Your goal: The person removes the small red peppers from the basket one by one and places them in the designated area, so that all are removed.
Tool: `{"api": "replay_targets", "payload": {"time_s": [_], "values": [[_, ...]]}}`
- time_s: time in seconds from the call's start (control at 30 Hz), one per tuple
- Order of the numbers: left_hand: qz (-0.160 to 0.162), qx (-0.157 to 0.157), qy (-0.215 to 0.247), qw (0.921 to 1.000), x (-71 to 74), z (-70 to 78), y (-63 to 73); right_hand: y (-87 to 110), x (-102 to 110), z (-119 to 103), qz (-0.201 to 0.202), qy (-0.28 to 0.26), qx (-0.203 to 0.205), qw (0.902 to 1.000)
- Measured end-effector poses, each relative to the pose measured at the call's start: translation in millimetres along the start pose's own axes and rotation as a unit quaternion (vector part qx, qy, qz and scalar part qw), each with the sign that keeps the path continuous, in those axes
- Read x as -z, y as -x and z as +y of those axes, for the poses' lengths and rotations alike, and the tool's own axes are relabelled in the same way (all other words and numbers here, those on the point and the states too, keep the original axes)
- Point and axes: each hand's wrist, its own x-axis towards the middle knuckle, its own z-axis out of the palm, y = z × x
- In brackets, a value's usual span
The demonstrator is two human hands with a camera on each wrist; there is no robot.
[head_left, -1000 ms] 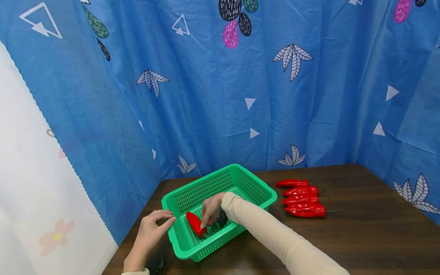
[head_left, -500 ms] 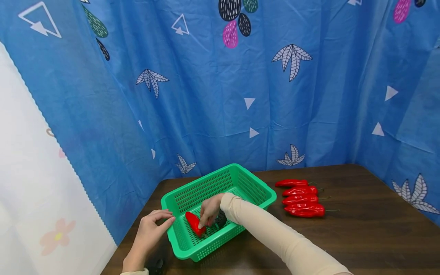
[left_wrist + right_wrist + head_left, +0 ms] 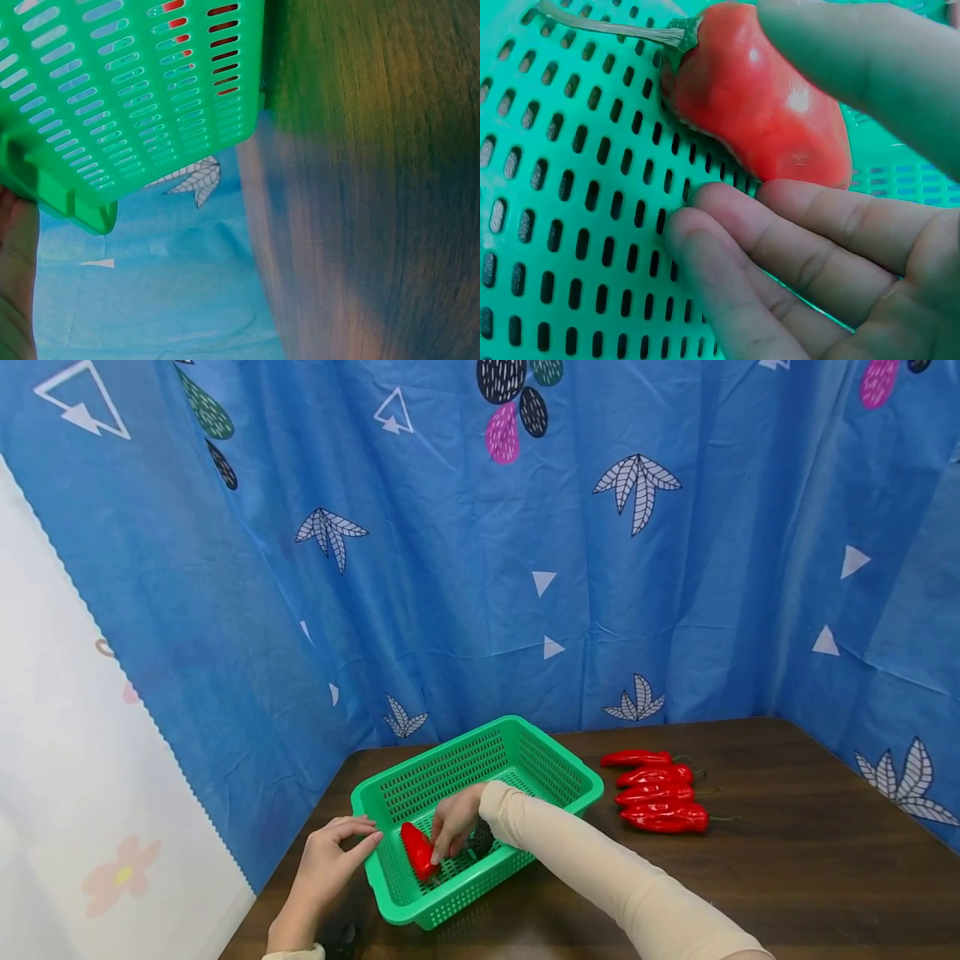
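A green perforated basket (image 3: 468, 892) stands on the brown table, and a red pepper (image 3: 417, 852) lies inside near its left end. My right hand (image 3: 453, 827) reaches into the basket and holds the pepper by its stem end. In the right wrist view the thumb lies over the pepper (image 3: 757, 105), the index fingertip meets its lower edge, and the green stem points left. My left hand (image 3: 327, 864) grips the basket's left rim with bent fingers and thumb. The left wrist view shows part of this hand (image 3: 19, 255) beneath the rim, and red showing through the basket's slots.
Several red peppers (image 3: 660, 817) lie in a row on the table (image 3: 810, 860) to the right of the basket, stems pointing right. A blue patterned curtain (image 3: 465, 577) hangs behind the table, with a white floral cloth (image 3: 97, 760) at the left.
The pepper in the basket has shifted slightly left and turned a little under my right hand. That hand has moved slightly left with it. The left hand stays at the rim.
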Motion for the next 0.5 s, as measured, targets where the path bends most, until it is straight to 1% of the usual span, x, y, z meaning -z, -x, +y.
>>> {"api": "replay_targets", "payload": {"time_s": [0.13, 0.23, 0.5], "values": [[0.003, -0.002, -0.003, 1.0, -0.1, 0.0, -0.2, 0.9, -0.5, -3.2, -0.002, -0.01, 0.0, 0.9999], [0.007, -0.003, -0.003, 1.0, 0.4, 0.0, -0.2, 1.2, -1.3, -6.0, 0.0, -0.007, -0.002, 1.0], [0.005, -0.005, -0.003, 1.0, -0.3, -0.2, 1.0, -1.5, -6.7, -13.5, -0.019, -0.021, 0.003, 0.9996]]}}
